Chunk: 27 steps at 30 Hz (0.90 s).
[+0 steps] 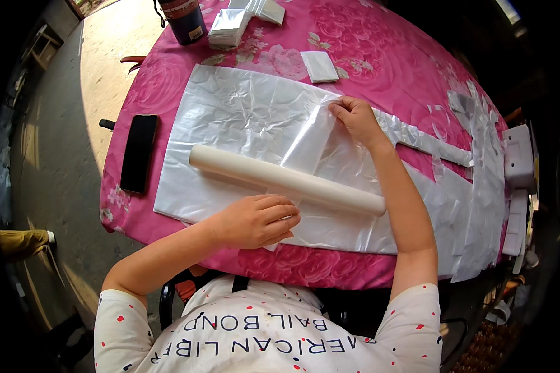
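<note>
A stack of whitish, thin plastic sheets (pixel 230 105) lies spread over the table. Across it rests a smooth cream-white roll or tube (pixel 286 179), slanting down to the right. Beyond the roll, my right hand (pixel 356 119) pinches the far end of a narrow folded strip of clear plastic film (pixel 308 140), which passes down toward the roll. My left hand (pixel 258 221) is just on the near side of the roll, low over the sheets, with its fingers curled together. Whatever lies between those fingers is hidden.
A black phone (pixel 139 153) lies at the left table edge. Folded white packets (pixel 229 28) and a dark bottle (pixel 183 22) stand at the back; another folded packet (pixel 319 66) lies nearer. More plastic pieces (pixel 473 205) cover the right end of the pink floral tablecloth (pixel 305 264).
</note>
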### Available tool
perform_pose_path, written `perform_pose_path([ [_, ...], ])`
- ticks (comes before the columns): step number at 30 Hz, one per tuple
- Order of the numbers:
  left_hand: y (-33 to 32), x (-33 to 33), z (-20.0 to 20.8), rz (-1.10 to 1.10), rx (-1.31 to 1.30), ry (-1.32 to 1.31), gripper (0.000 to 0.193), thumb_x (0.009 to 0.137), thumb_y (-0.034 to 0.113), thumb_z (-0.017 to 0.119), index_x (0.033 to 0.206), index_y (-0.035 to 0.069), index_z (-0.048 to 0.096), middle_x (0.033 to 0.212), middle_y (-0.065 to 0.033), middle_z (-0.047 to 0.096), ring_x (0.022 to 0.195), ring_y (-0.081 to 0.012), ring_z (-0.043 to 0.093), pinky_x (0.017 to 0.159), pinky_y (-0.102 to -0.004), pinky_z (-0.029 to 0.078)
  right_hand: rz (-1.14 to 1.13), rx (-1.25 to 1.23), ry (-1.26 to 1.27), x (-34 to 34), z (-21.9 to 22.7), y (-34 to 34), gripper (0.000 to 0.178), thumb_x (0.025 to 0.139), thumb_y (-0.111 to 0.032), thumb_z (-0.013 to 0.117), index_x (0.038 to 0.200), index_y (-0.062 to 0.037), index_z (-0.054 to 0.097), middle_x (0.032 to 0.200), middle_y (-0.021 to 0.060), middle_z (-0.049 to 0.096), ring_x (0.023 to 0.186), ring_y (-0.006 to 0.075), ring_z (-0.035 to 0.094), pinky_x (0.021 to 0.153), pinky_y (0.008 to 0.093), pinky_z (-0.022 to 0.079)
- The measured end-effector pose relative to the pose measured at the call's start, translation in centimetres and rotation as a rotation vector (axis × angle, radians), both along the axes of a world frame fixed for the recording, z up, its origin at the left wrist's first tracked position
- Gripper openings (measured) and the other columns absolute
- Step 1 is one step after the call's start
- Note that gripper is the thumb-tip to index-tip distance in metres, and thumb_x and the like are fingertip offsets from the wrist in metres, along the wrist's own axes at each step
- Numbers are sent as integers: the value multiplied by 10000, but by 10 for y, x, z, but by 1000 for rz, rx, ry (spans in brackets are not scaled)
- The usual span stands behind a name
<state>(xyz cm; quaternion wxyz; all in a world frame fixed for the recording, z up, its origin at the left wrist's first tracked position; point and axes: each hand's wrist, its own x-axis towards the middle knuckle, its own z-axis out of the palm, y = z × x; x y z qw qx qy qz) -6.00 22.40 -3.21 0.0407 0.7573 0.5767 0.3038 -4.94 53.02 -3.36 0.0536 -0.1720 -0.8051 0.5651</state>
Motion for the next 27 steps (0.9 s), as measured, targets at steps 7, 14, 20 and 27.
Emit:
perform_pose_path([
  [7, -12, 32, -10, 59, -367, 168, 890, 780, 601, 458, 1345, -71, 315, 1440, -193, 271, 1351, -303, 233, 1108, -434, 155, -6, -138, -112, -4, 12, 6, 279, 856, -184, 605, 1065, -1, 587, 869, 23, 586, 733, 83, 516, 647, 226, 438],
  [14, -18, 43, -11, 103, -349, 160, 878, 788, 625, 440, 1348, -42, 330, 1426, -199, 292, 1343, -318, 246, 1107, -469, 134, 26, 250, 92, 57, 58, -90, 471, 845, -219, 601, 1261, -36, 477, 1155, 150, 527, 1018, 255, 528, 854, 344, 434],
  [20, -17, 59, -10, 120, -408, 184, 855, 796, 632, 434, 1360, -3, 337, 1435, -188, 283, 1345, -316, 244, 1103, -457, 147, 174, 901, 55, 132, 22, -148, 547, 738, -126, 653, 1263, -123, 501, 1130, 110, 531, 1019, 291, 508, 890, 402, 392],
  [27, -24, 56, -13, 50, -324, 88, 858, 796, 616, 460, 1376, 2, 308, 1460, -180, 239, 1371, -297, 196, 1105, -434, 144, -348, 1010, -129, 185, 15, -34, 579, 771, -26, 596, 1326, -91, 441, 1158, 134, 543, 1032, 320, 508, 900, 388, 399],
])
